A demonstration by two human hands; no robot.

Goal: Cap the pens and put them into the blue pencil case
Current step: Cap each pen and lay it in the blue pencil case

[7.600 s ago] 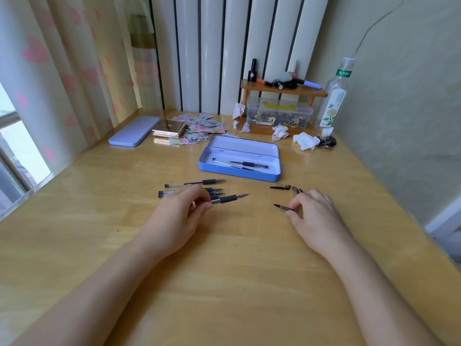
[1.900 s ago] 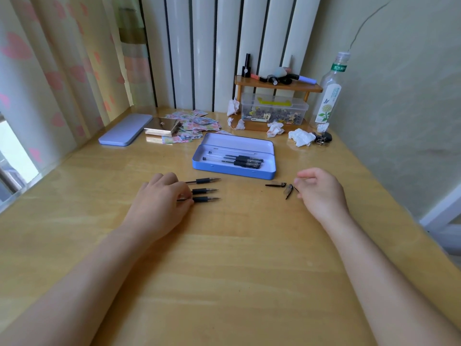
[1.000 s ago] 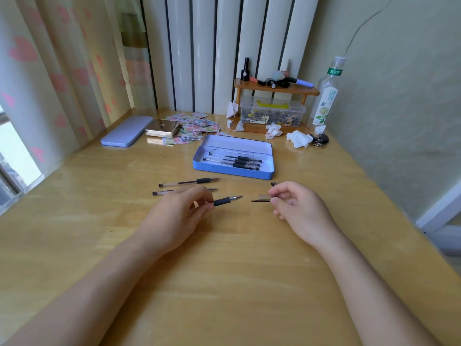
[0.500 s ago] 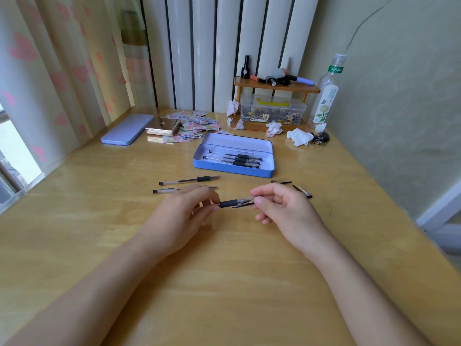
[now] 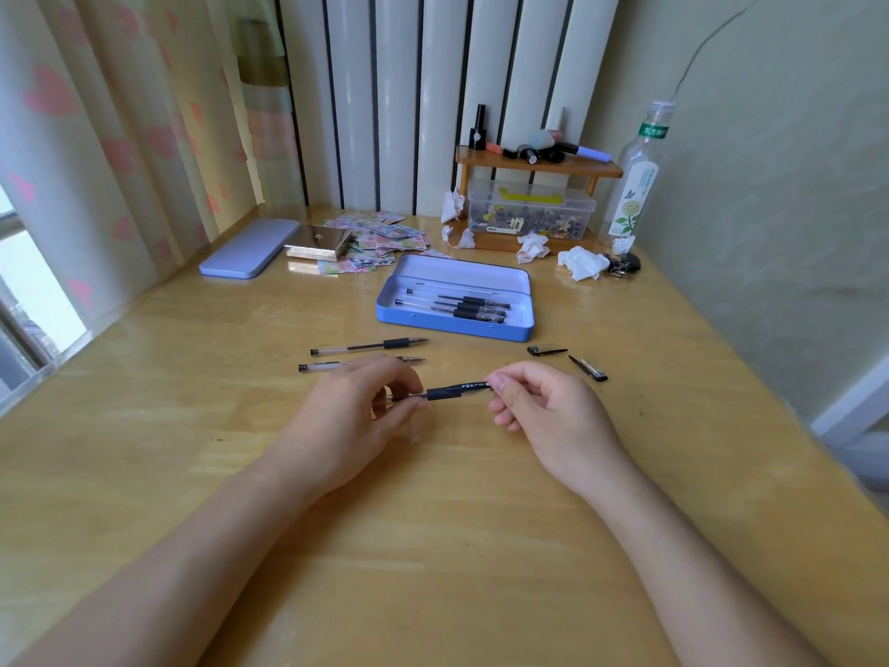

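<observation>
Step in hand: you are pushing a cap onto the pen (image 5: 457, 390) that you are holding just in front of the blue pencil case (image 5: 454, 324), low over the desk (image 5: 433, 546).
Left hand: your left hand (image 5: 356, 416) is pinching the pen's barrel between thumb and fingertips, on the near-left side of the case.
Right hand: your right hand (image 5: 539, 411) is pinching the cap end with thumb and forefinger, on the near-right side of the case.
Doing it well: you are wanting both hands in one straight line, pressing toward each other, not bending the barrel; I judge the cap is nearly seated, though a click cannot be seen.
Blue pencil case: it is lying open beyond your hands, already holding several capped pens side by side.
Waiting pens: two uncapped pens (image 5: 368, 346) are lying just in front of the case, toward its left end.
Loose caps: two caps (image 5: 546, 350) are lying just in front of the case's right corner, well apart from the waiting pens.
Watch: you are risking a roll-off if you are dropping the pen short of the case wall.
</observation>
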